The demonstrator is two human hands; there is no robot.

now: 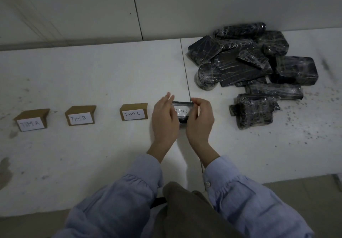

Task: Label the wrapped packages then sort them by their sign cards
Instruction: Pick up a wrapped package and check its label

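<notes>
Between my two hands I hold a small black wrapped package (183, 112) with a white label reading "TIM C" on its top face. My left hand (164, 119) grips its left side, fingers partly spread above it. My right hand (200, 119) pinches its right edge and upper corner. Three brown cardboard sign cards stand in a row on the white table: "TIM A" (31, 121) at far left, "TIM B" (81, 115) in the middle, "TIM C" (134, 112) just left of my left hand. A pile of several black wrapped packages (249, 67) lies at the right.
The white table (92, 74) has a seam running under my hands and a wall right behind it. Dark specks and smudges mark the surface at the right and far left. The table's front edge is near my body.
</notes>
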